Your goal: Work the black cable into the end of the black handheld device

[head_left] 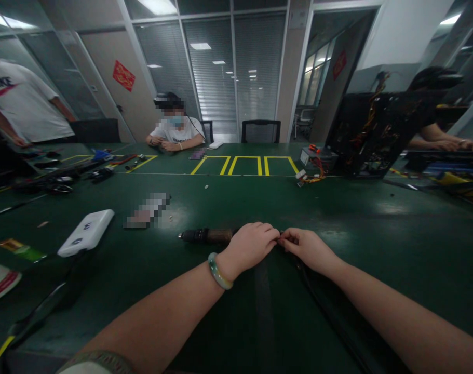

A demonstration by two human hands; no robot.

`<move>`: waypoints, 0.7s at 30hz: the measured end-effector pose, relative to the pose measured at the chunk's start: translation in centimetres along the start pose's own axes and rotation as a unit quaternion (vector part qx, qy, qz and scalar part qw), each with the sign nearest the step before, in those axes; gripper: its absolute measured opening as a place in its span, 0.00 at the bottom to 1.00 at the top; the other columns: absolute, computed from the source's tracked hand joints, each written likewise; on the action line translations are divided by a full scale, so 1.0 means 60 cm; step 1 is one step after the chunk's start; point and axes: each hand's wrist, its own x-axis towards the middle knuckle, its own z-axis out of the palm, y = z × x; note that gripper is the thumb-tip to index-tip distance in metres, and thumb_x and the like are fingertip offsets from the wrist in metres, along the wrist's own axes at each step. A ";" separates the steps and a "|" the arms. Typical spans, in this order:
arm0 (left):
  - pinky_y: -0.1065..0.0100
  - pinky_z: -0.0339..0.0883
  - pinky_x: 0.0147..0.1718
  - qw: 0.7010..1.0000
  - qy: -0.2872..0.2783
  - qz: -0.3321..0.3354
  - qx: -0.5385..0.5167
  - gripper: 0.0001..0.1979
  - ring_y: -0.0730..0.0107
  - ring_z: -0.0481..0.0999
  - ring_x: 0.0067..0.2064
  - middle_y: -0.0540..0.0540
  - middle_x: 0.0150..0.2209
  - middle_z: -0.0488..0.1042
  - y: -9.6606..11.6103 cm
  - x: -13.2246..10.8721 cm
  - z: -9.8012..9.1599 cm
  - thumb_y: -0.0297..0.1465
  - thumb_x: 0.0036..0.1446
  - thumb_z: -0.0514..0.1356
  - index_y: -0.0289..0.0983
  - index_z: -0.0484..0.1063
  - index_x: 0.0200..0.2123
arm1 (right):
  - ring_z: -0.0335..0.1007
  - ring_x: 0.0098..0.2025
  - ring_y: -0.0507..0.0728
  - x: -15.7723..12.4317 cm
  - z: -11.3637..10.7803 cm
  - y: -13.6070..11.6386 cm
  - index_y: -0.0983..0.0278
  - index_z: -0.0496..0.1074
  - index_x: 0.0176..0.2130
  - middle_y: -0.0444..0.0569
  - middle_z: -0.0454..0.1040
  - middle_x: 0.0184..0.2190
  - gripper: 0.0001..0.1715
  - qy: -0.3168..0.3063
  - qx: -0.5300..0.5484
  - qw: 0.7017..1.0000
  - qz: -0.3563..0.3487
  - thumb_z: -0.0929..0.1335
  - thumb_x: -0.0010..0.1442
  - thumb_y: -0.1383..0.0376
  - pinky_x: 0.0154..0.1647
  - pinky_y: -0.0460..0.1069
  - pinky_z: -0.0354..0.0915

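A dark, slim tool with a brown barrel and a narrow metal tip, which looks like a corded electric screwdriver (207, 236), lies on the green table with its tip to the left. My left hand (252, 239), with a jade bangle at the wrist, is closed over its right part and hides that end. Just beside it my right hand (308, 249) pinches at the tool's right end, where thumb and fingers come together. What exactly those fingertips grip is too small to make out. A black cable (325, 306) runs from under my right hand toward the table's near edge.
A white power bank (86, 232) with a lead lies at left, near a blurred flat object (146, 210). Tools and cables clutter the far left. An open computer case (370, 135) and a power supply (318, 157) stand at right. Several people are around the table.
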 end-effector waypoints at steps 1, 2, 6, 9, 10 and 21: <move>0.64 0.64 0.43 1.000 0.001 0.001 -0.001 0.07 0.67 0.71 0.43 0.48 0.41 0.72 0.000 0.000 0.000 0.32 0.64 0.53 0.38 0.69 0.41 | 0.70 0.29 0.52 0.000 -0.001 -0.001 0.61 0.74 0.34 0.42 0.76 0.28 0.11 0.001 -0.004 1.000 0.001 0.65 0.61 0.59 0.29 0.46 0.58; 0.64 0.65 0.43 1.000 0.000 0.001 -0.001 0.07 0.67 0.71 0.43 0.48 0.41 0.72 0.000 0.000 0.000 0.32 0.64 0.53 0.39 0.69 0.41 | 0.70 0.29 0.53 0.000 -0.001 -0.001 0.61 0.74 0.34 0.42 0.76 0.28 0.11 0.001 -0.008 1.000 0.002 0.64 0.61 0.59 0.29 0.46 0.58; 0.65 0.65 0.42 1.000 0.006 -0.006 -0.004 0.08 0.67 0.72 0.42 0.47 0.39 0.72 0.001 0.000 0.001 0.32 0.64 0.52 0.38 0.70 0.39 | 0.70 0.29 0.53 0.001 0.000 0.001 0.61 0.73 0.34 0.42 0.76 0.28 0.12 -0.001 -0.009 1.000 0.002 0.64 0.62 0.58 0.29 0.46 0.58; 0.66 0.65 0.42 1.000 0.017 -0.007 -0.010 0.08 0.68 0.72 0.41 0.47 0.38 0.73 -0.001 0.000 0.003 0.33 0.64 0.53 0.38 0.71 0.39 | 0.70 0.29 0.53 0.002 0.002 0.005 0.61 0.73 0.35 0.43 0.76 0.29 0.14 -0.011 -0.002 1.000 0.011 0.63 0.62 0.56 0.28 0.46 0.58; 0.66 0.65 0.43 1.000 0.019 -0.006 -0.012 0.09 0.68 0.72 0.41 0.47 0.38 0.73 -0.002 -0.001 0.003 0.33 0.64 0.53 0.38 0.71 0.39 | 0.70 0.29 0.53 0.002 0.002 0.007 0.61 0.73 0.35 0.43 0.76 0.29 0.14 -0.014 -0.001 1.000 0.015 0.63 0.61 0.55 0.28 0.46 0.58; 0.65 0.66 0.44 1.000 0.022 0.000 -0.014 0.09 0.68 0.73 0.43 0.49 0.40 0.74 -0.007 -0.006 0.002 0.34 0.63 0.54 0.40 0.73 0.41 | 0.71 0.32 0.56 -0.002 -0.002 -0.001 0.60 0.72 0.40 0.46 0.77 0.32 0.15 -0.027 -0.022 0.999 0.029 0.65 0.59 0.54 0.30 0.48 0.62</move>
